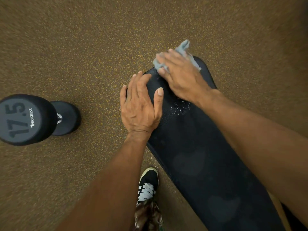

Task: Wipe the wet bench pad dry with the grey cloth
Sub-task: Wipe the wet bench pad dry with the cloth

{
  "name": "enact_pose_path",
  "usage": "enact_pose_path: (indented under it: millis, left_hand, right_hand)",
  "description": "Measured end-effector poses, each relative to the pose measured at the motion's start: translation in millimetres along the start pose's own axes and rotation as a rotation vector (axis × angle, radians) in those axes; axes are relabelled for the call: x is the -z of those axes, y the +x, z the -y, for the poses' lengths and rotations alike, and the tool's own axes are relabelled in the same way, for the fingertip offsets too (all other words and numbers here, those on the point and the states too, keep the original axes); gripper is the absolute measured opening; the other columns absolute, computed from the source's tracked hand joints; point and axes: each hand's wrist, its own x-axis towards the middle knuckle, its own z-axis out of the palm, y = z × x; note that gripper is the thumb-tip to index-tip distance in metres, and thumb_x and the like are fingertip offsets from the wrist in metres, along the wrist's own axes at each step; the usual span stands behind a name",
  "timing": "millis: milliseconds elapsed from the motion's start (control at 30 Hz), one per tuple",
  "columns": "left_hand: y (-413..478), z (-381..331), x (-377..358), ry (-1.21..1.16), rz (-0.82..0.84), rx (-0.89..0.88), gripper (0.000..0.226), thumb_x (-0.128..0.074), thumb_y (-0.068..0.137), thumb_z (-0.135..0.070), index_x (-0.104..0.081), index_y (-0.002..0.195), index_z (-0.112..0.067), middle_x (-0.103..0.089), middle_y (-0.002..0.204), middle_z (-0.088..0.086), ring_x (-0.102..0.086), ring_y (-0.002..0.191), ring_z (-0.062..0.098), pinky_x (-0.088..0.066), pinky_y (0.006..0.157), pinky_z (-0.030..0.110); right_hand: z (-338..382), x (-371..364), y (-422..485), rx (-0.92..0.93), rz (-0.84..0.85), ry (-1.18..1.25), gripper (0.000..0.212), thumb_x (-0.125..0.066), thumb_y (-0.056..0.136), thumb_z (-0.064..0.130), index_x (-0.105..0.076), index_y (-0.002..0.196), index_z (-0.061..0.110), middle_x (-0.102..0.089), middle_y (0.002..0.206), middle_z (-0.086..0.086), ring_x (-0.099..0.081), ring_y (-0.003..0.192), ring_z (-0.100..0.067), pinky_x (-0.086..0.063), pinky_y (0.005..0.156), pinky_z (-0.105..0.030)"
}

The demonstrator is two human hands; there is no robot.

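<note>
Speckled brown rubber floor (83, 47) surrounds the black bench pad (200, 155), with water droplets (181, 108) glistening on it. The left hand (140, 104) rests flat on the pad's left edge, fingers straight. The right hand (180, 75) presses the bunched grey cloth (184, 46) onto the pad's far end — fingers spread over it, blurred. A 17.5 dumbbell (33, 119) lies well apart.

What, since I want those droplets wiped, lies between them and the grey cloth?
Nothing visible. The right hand presses the grey cloth on the bench pad; the droplets lie nearer, and the left hand rests beside that path.
</note>
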Motion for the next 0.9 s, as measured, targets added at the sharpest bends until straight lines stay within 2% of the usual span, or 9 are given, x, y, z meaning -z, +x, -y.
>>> enact_pose_path:
  millis: [133,267,333,500,567,667,767,833,900]
  left_hand:
    - [-1,0,0,-0.028,0.008,0.014,0.058,-0.026,0.105,-0.052,-0.054,0.135,-0.012,-0.059,0.144,0.005,-0.049,0.141,0.023,-0.031,0.118,0.046]
    - [-1,-1,0,-0.022,-0.004,0.015,0.053,-0.03,0.105,-0.048,-0.056,0.133,-0.012,-0.061,0.141,0.004,-0.049,0.141,0.023,-0.03,0.118,0.045]
    - [-2,-1,-1,-0.016,-0.005,0.006,0.053,-0.03,0.105,-0.048,-0.057,0.132,-0.012,-0.061,0.141,0.005,-0.049,0.141,0.024,-0.03,0.117,0.045]
    - [0,-1,3,-0.021,0.009,0.003,0.07,-0.018,0.103,-0.061,-0.056,0.134,-0.012,-0.06,0.142,0.005,-0.048,0.142,0.023,-0.03,0.118,0.044]
    - [0,-1,4,-0.04,0.013,0.006,0.076,-0.017,0.1,-0.067,-0.056,0.135,-0.013,-0.059,0.143,0.005,-0.047,0.142,0.023,-0.03,0.118,0.045]
    - [-1,0,5,-0.077,0.008,0.014,0.085,-0.014,0.096,-0.075,-0.055,0.136,-0.012,-0.059,0.144,0.006,-0.047,0.142,0.024,-0.029,0.119,0.045]
    - [0,2,5,-0.11,0.006,0.006,0.095,-0.012,0.092,-0.081,-0.053,0.14,-0.01,-0.056,0.146,0.008,-0.046,0.143,0.024,-0.028,0.12,0.045]
    - [-1,1,6,-0.129,0.008,0.005,0.1,-0.012,0.089,-0.084,-0.051,0.142,-0.009,-0.054,0.148,0.008,-0.045,0.144,0.024,-0.027,0.12,0.046]
    - [-2,0,7,-0.137,-0.002,0.001,0.103,-0.011,0.088,-0.085,-0.051,0.142,-0.008,-0.055,0.148,0.008,-0.046,0.143,0.025,-0.029,0.12,0.048]
  right_hand:
    - [-26,7,-28,0.147,0.021,0.014,0.059,-0.028,0.103,0.046,-0.034,0.153,0.014,-0.03,0.161,-0.006,-0.018,0.151,-0.021,-0.017,0.123,-0.049]
    - [-28,11,-3,-0.048,0.018,0.003,0.057,-0.026,0.106,0.045,-0.029,0.155,0.015,-0.032,0.16,-0.005,-0.02,0.151,-0.024,-0.019,0.122,-0.049]
    - [-4,5,5,-0.022,0.005,0.02,0.059,-0.025,0.105,0.047,-0.034,0.153,0.013,-0.038,0.157,-0.007,-0.024,0.15,-0.025,-0.018,0.122,-0.049]
    - [-18,10,-31,0.122,0.058,0.026,0.061,-0.026,0.103,0.047,-0.027,0.156,0.018,-0.025,0.163,-0.002,-0.012,0.153,-0.021,-0.012,0.124,-0.046]
    - [-30,17,-28,0.057,0.072,-0.036,0.059,-0.023,0.104,0.047,-0.02,0.158,0.022,-0.019,0.165,-0.002,-0.007,0.154,-0.024,-0.009,0.124,-0.05]
    - [-8,8,-8,-0.035,0.02,0.016,0.058,-0.022,0.104,0.048,-0.026,0.156,0.022,-0.027,0.163,-0.002,-0.01,0.153,-0.026,-0.009,0.123,-0.052]
    - [13,-4,-15,0.09,0.027,0.059,0.056,-0.026,0.104,0.043,-0.034,0.153,0.018,-0.032,0.161,-0.002,-0.015,0.152,-0.023,-0.005,0.124,-0.047]
    - [1,-4,-34,0.201,0.054,0.034,0.055,-0.027,0.105,0.042,-0.033,0.154,0.017,-0.027,0.162,-0.002,-0.011,0.152,-0.018,-0.004,0.125,-0.043]
    - [-20,4,-44,0.197,0.078,0.001,0.058,-0.023,0.104,0.046,-0.027,0.156,0.018,-0.021,0.164,-0.002,-0.006,0.152,-0.015,-0.005,0.125,-0.042]
